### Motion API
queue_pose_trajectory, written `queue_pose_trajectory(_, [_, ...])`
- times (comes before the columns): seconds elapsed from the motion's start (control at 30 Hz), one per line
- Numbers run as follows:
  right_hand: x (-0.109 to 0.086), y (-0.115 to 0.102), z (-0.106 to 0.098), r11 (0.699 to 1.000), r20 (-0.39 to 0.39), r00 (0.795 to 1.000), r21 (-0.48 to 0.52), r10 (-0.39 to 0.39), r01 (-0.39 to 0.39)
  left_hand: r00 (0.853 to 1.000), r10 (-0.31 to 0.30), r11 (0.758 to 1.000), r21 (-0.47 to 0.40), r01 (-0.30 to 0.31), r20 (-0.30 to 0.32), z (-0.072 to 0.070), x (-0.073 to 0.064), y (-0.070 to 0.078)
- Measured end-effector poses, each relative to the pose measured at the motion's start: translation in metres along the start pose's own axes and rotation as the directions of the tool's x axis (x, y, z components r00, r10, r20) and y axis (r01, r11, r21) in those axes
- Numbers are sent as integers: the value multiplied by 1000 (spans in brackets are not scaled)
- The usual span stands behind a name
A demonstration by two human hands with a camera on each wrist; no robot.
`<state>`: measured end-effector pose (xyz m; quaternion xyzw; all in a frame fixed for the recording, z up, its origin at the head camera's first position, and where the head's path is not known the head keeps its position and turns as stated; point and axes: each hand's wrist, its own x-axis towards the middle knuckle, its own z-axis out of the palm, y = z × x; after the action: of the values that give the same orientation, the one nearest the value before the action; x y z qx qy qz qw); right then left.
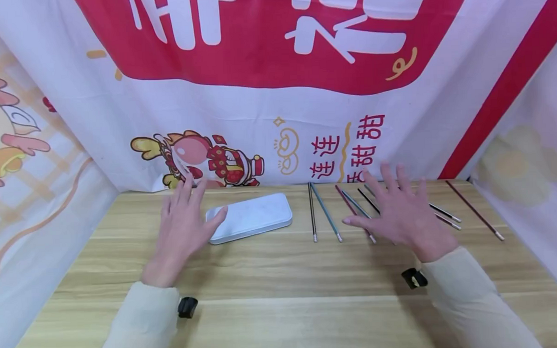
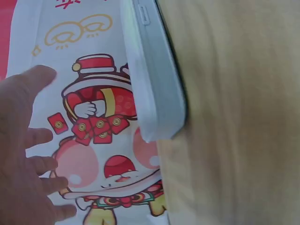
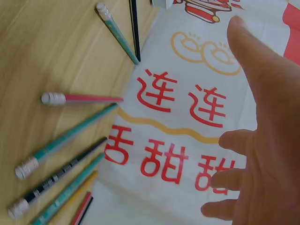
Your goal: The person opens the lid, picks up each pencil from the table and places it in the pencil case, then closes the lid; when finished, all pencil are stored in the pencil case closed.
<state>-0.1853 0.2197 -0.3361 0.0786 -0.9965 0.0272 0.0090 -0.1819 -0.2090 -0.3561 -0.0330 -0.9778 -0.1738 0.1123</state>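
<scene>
Left hand [image 1: 181, 228]: fingers released, spread, near the case [image 1: 252, 217]. Right hand [image 1: 401, 213]: fingers released, spread, above pencils [image 1: 325, 212] on bench [image 1: 291, 276].

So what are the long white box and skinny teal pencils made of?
The long white, round-cornered box looks like painted metal or hard plastic; its smooth, soft sheen fits both. The skinny teal pencils are probably painted wood, slightly glossy: colour coats their straight shafts, though no bare wood shows.

Two hands [image 1: 181, 228], one case [image 1: 250, 216], one tabletop [image 1: 283, 322], at least nine pencils [image 1: 325, 213]
</scene>
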Motion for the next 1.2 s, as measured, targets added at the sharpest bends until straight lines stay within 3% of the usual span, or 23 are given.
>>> queue_pose_trajectory(0.1, [4,-4,3,999,-6,999,19,-35,35,999,-35,998,-58,36,12,4,-6,-6])
queue_pose_trajectory(0.17, [8,-8,5,996,-35,997,43,-73,74,995,-90,991,-94,94,47,7,-11,-11])
queue_pose_trajectory(0.27, [15,-20,9,987,-94,987,76,-133,140,972,-183,962,-177,207,145,11,-17,-19])
queue_pose_trajectory(0.33, [20,-31,11,978,-125,978,101,-169,182,952,-213,934,-241,264,218,15,-19,-23])
queue_pose_trajectory(0.47, [29,-54,20,953,-167,956,143,-242,266,930,-203,897,-323,301,305,27,-21,-28])
queue_pose_trajectory(0.6, [37,-76,33,916,-231,917,166,-325,366,925,-186,867,-387,314,332,37,-24,-32])
queue_pose_trajectory(0.7, [42,-90,42,886,-255,893,190,-371,423,914,-205,827,-438,354,352,41,-25,-35])
queue_pose_trajectory(0.83, [47,-112,52,870,-217,890,212,-402,445,903,-223,799,-461,385,368,46,-23,-38])
queue_pose_trajectory(1.2, [58,-163,62,868,-23,901,260,-433,423,900,-212,810,-446,379,380,60,-15,-47])
